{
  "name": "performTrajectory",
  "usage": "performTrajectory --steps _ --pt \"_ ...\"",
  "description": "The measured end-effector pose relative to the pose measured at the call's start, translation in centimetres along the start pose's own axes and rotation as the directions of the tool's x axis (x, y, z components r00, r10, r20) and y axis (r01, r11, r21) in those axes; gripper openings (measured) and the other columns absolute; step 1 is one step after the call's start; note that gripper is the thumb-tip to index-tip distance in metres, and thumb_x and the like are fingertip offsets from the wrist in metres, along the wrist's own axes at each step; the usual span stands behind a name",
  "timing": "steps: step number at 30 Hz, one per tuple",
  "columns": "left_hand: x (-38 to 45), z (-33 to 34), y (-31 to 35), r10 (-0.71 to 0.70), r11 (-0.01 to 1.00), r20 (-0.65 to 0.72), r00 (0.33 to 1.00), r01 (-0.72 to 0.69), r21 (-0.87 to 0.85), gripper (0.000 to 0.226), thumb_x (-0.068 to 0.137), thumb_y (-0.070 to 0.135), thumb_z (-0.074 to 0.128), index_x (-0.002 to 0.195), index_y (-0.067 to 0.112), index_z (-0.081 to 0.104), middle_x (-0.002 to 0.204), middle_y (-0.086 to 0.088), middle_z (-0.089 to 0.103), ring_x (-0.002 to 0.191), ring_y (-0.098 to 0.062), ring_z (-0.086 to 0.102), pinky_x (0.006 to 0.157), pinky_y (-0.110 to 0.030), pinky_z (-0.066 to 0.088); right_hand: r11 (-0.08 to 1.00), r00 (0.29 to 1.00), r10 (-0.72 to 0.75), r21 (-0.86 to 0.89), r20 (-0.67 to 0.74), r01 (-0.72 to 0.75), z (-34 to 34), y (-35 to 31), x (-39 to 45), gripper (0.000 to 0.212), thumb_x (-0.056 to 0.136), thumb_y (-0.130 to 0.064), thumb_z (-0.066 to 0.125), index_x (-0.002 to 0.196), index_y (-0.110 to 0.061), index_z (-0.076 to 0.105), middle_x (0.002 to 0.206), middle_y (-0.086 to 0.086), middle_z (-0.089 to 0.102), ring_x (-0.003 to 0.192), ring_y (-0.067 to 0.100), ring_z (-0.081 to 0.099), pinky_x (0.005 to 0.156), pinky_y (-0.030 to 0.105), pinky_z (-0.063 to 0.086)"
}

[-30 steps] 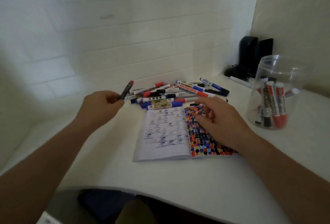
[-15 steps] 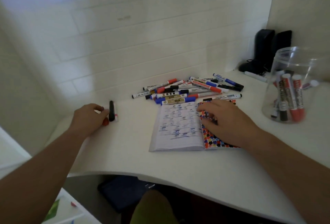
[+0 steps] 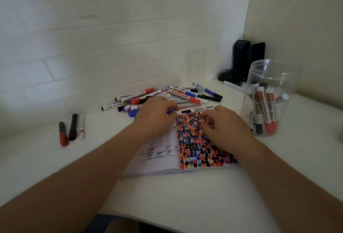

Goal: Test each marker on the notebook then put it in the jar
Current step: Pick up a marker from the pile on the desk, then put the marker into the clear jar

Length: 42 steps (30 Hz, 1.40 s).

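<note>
An open notebook [image 3: 157,156] lies in the middle of the white desk, its right page filled with red, blue and black blots. My right hand [image 3: 222,128] rests flat on that page, fingers spread, holding nothing. My left hand [image 3: 156,115] is at the notebook's top edge, on the near side of the marker pile [image 3: 185,96]. Its fingers curl over a blue marker [image 3: 132,113]; blur hides whether they grip it. At the right stands a clear plastic jar [image 3: 278,76] with several markers [image 3: 265,110] upright inside.
Three markers lie apart at the left: a red-capped one [image 3: 63,134], a black one [image 3: 73,126] and a thin white one [image 3: 82,127]. Black devices [image 3: 241,60] and a white marker [image 3: 233,86] sit in the back right corner. The desk's curved front edge [image 3: 185,227] is near me.
My left hand has put the red-capped marker down at the left with two others, then swung right to the marker pile. My right hand has stayed on the notebook.
</note>
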<state>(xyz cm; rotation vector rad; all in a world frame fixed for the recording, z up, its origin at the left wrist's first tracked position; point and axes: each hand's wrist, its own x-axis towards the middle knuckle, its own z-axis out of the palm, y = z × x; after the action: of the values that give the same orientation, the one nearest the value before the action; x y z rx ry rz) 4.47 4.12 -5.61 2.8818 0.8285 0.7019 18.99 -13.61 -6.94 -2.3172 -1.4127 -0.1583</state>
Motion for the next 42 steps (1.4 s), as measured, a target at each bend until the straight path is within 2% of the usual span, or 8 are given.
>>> performTrajectory --steps 5,12,16,18,22,28,36,42 --pt "4.4 3.2 3.6 0.063 0.965 0.087 0.994 -0.083 0.249 0.027 0.096 0.043 0.056 0.109 0.031 0.077 0.107 0.002 0.072 0.095 -0.019 0.063 0.083 -0.038 0.057 0.997 0.999 0.029 0.077 0.020 -0.031 0.2 0.8 0.4 0.022 0.099 -0.035 0.058 0.112 -0.033 0.076 0.089 -0.014 0.057 0.077 0.004 0.052 0.063 0.024 0.038" --pt "5.5 4.8 3.1 0.048 0.976 0.019 0.999 -0.051 0.212 0.021 0.097 0.043 0.060 0.116 0.038 0.068 0.120 0.003 0.067 0.107 -0.021 0.060 0.088 -0.044 0.053 0.992 0.999 0.047 0.115 0.027 -0.050 0.1 0.8 0.5 0.024 0.099 -0.035 0.058 0.113 -0.030 0.076 0.102 -0.009 0.069 0.087 0.007 0.058 0.076 0.029 0.049" --pt "2.6 2.7 4.0 0.091 0.984 0.020 0.996 -0.087 -0.154 0.008 0.107 0.036 0.046 0.107 0.027 0.047 0.093 0.004 0.059 0.084 -0.018 0.055 0.070 -0.041 0.045 0.960 0.996 0.084 0.273 -0.044 -0.069 -0.1 0.4 0.4 0.039 0.099 -0.061 0.054 0.098 -0.029 0.076 0.086 -0.012 0.071 0.078 0.003 0.063 0.076 0.032 0.055" --pt "0.4 0.8 4.9 0.154 0.886 0.098 0.983 -0.093 -0.454 0.009 0.109 0.035 0.041 0.111 0.028 0.047 0.088 0.002 0.061 0.078 -0.019 0.058 0.067 -0.043 0.049 0.892 0.991 0.119 0.445 -0.069 -0.076 -0.5 0.0 0.2 0.037 0.095 -0.070 0.052 0.102 -0.036 0.067 0.091 -0.014 0.070 0.081 0.001 0.065 0.072 0.025 0.052" --pt "-2.1 0.1 6.0 0.291 0.819 0.085 0.953 -0.202 -0.537 0.014 0.109 0.034 0.040 0.116 0.025 0.048 0.083 0.002 0.062 0.070 -0.011 0.057 0.060 -0.036 0.048 0.471 0.987 0.152 0.882 -0.057 -0.021 -1.1 -0.7 0.0 0.036 0.094 -0.050 0.066 0.116 -0.022 0.071 0.095 -0.010 0.077 0.090 0.001 0.071 0.079 0.020 0.056" --pt "-2.9 1.3 6.3 0.299 0.778 0.048 0.953 -0.214 -0.590 0.014 0.108 0.034 0.043 0.111 0.021 0.043 0.076 0.005 0.058 0.063 -0.009 0.056 0.052 -0.027 0.047 0.414 0.989 0.145 0.910 -0.038 -0.026 -1.2 -0.9 -0.9 0.025 0.096 -0.021 0.074 0.083 -0.010 0.055 0.070 0.012 0.070 0.058 0.017 0.061 0.052 0.027 0.049" --pt "-2.5 1.0 5.7 0.325 0.795 0.083 0.942 -0.225 -0.563 0.016 0.107 0.043 0.044 0.106 0.027 0.042 0.079 0.004 0.061 0.067 -0.010 0.059 0.056 -0.034 0.052 0.186 0.996 0.067 0.980 0.058 -0.069 -0.9 -1.1 -0.9 0.027 0.096 -0.014 0.068 0.078 -0.009 0.048 0.068 0.010 0.067 0.055 0.015 0.057 0.050 0.023 0.047" --pt "-2.4 0.4 5.4 0.316 0.759 0.124 0.941 -0.172 -0.628 0.025 0.099 0.045 0.060 0.109 0.029 0.042 0.091 0.004 0.066 0.079 -0.007 0.064 0.067 -0.035 0.058 0.211 0.997 0.079 0.977 0.023 -0.039 -0.8 -0.9 -1.1 0.024 0.095 -0.020 0.070 0.081 -0.010 0.053 0.079 0.020 0.071 0.062 0.020 0.063 0.054 0.028 0.050"
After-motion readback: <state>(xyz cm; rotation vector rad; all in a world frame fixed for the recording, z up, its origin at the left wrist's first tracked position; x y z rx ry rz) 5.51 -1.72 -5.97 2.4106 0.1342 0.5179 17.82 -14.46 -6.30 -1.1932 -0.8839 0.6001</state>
